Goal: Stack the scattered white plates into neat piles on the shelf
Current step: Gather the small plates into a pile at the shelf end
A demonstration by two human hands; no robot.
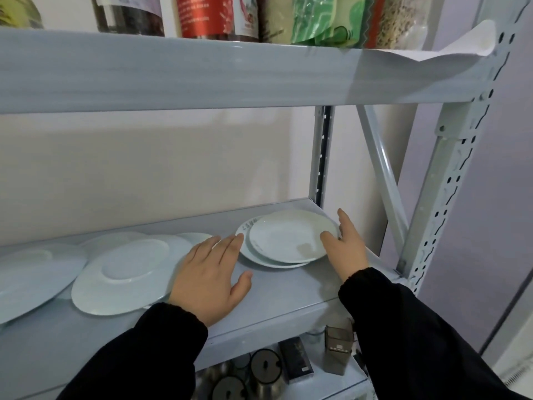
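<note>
Right grip (344, 243) clasps the rim of the top plate (291, 235), which I see offset on another plate (259, 256) near the shelf's (288, 295) right end; left grip (212, 277) is open flat beside scattered plates (124, 275).

Two hands show: the left (212, 277) and the right (344, 243). On the middle shelf (288, 293), two plates (288, 236) sit stacked at the right. To the left lie at least four more plates (124, 275), overlapping so the exact count is unclear. The top shelf (173, 70) carries about six packages (326, 18). Below, two round lids (265, 368) and two dark boxes (337, 352) are visible.
</note>
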